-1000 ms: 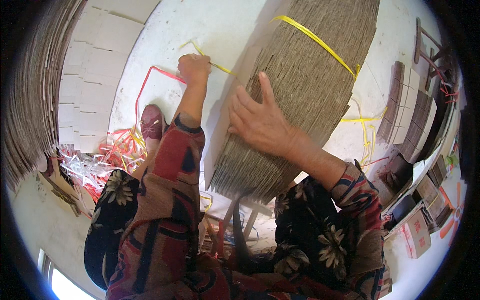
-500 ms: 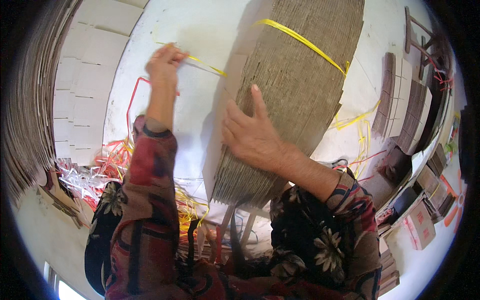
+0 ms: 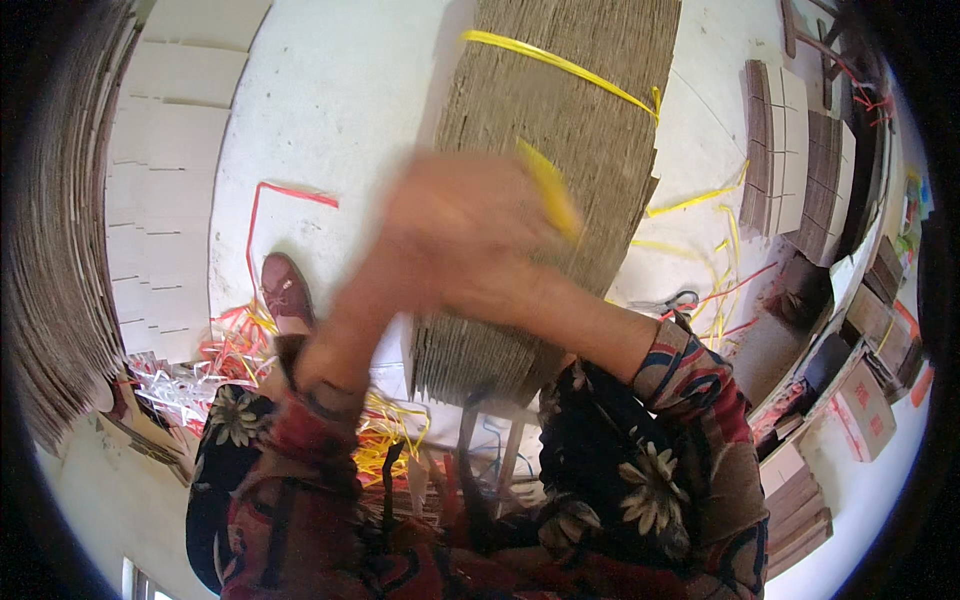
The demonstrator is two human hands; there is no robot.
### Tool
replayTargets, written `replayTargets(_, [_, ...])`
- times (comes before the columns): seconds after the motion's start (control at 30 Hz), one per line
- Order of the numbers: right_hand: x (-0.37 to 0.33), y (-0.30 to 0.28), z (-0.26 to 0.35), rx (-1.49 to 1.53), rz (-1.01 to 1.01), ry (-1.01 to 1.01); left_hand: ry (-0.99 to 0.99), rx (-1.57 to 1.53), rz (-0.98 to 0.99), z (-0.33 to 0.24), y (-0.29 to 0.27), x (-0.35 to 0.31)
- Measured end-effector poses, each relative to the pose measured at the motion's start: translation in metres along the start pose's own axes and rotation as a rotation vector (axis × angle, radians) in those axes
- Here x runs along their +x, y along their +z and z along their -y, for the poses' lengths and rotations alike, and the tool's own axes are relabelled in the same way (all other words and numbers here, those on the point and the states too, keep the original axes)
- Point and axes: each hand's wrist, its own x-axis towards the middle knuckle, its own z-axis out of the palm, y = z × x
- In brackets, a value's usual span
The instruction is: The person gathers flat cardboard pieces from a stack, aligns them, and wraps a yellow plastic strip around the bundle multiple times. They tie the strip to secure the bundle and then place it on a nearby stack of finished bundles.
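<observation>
A long stack of brown cardboard sheets (image 3: 560, 120), their cut edges facing up, lies in front of me. Yellow plastic strap (image 3: 560, 65) runs across its far part, with a knot on the right side. My left hand (image 3: 440, 205) is a blur above the stack's left side. A smeared yellow strip of strap (image 3: 550, 190) shows beside its fingers; whether they grip it is not clear. Just below and partly behind it is my right hand (image 3: 490, 285), over the near part of the stack, its fingers covered by the left hand and motion blur.
Tall cardboard piles (image 3: 170, 200) stand at the left. A tangle of red, white and yellow strap (image 3: 235, 355) lies near my shoe (image 3: 285, 290). Black-handled scissors (image 3: 680, 302) and loose yellow strap (image 3: 690, 205) are right of the stack. Smaller tied bundles (image 3: 785, 150) stand farther right.
My left hand has swung right from beside the stack, where it pinched the yellow strap, to over the stack and my right hand. The view has shifted slightly.
</observation>
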Motion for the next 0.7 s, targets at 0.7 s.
replayTargets(0.7, [-0.179,0.004,0.012,0.949,-0.449,1.239,0.004,-0.169,0.139,-0.040,0.074,0.048])
